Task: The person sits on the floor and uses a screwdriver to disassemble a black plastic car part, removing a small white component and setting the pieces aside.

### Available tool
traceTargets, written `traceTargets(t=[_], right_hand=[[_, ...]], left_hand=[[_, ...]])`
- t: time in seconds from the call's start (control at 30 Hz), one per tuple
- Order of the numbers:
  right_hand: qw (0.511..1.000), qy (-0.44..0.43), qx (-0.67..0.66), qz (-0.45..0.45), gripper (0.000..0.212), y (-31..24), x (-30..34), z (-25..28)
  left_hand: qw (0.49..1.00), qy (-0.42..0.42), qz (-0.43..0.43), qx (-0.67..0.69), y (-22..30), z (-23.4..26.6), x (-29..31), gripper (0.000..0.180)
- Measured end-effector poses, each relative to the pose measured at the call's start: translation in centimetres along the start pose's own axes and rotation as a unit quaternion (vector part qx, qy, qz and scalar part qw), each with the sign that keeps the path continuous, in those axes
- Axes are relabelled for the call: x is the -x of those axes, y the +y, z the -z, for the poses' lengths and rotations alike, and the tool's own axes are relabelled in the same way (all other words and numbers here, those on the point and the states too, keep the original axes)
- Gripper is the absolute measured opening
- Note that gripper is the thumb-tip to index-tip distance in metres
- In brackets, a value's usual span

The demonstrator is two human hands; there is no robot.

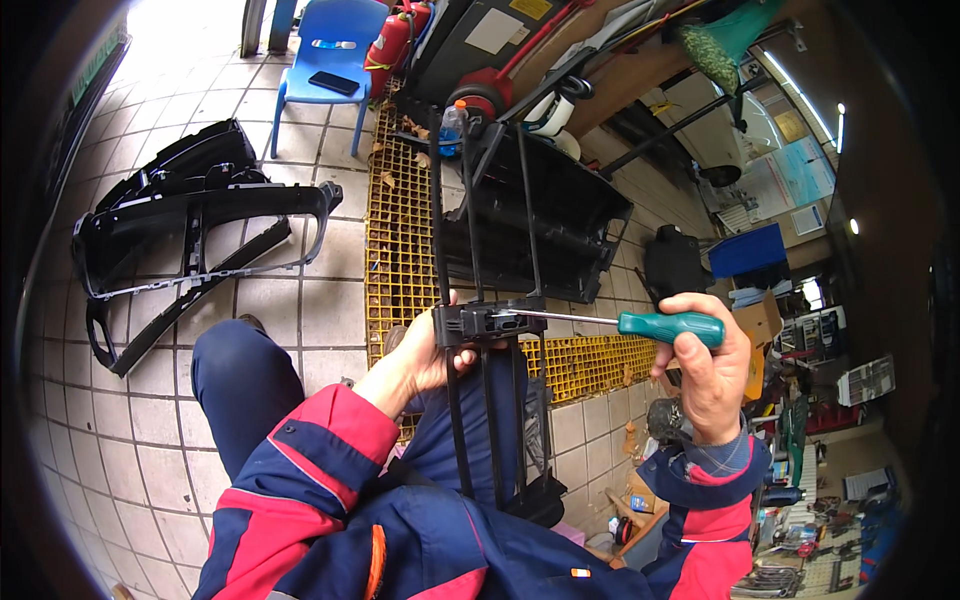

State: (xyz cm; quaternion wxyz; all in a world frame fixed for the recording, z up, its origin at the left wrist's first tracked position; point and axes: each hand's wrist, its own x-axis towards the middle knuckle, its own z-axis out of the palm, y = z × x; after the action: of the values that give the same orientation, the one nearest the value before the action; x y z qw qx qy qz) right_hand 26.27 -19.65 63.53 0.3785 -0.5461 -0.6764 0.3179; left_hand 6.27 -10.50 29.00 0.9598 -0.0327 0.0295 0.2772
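Note:
A long black plastic frame with slim parallel bars [484, 410] stretches across my lap and up ahead of me. My left hand [425, 355] is wrapped round its blocky middle piece [490, 320] from the left, with some fingers hidden behind it. In my right hand [708, 368] is a screwdriver [668, 327] with a green handle, gripped between thumb and fingers. Its metal shaft points left, and the tip meets the middle piece. Whether a screw or clip sits under the tip is too small to make out.
Black plastic car trim parts [195, 225] lie on the tiled floor at left. A yellow floor grating [395, 220] runs ahead of me. Beyond stand a blue chair [325, 50] with a phone, a red fire extinguisher [392, 45] and a large black panel [560, 215]. Tools fill the right side.

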Motion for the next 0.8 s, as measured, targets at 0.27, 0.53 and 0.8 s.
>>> traceTargets(t=[0.27,0.53,0.8], right_hand=[[0.999,-0.047,0.005,-0.004,0.040,2.5,-3.0,-0.2],[0.993,-0.114,0.020,0.010,0.038,3.2,-5.7,-0.7],[0.984,-0.176,0.029,-0.006,0.041,2.2,-8.4,-2.5]], left_hand=[[0.975,0.124,-0.180,0.044,-1.6,-1.7,4.1,0.089],[0.948,0.055,-0.272,-0.155,-2.7,-2.2,5.1,0.071],[0.945,0.081,-0.264,-0.174,-2.6,-1.9,4.7,0.060]])
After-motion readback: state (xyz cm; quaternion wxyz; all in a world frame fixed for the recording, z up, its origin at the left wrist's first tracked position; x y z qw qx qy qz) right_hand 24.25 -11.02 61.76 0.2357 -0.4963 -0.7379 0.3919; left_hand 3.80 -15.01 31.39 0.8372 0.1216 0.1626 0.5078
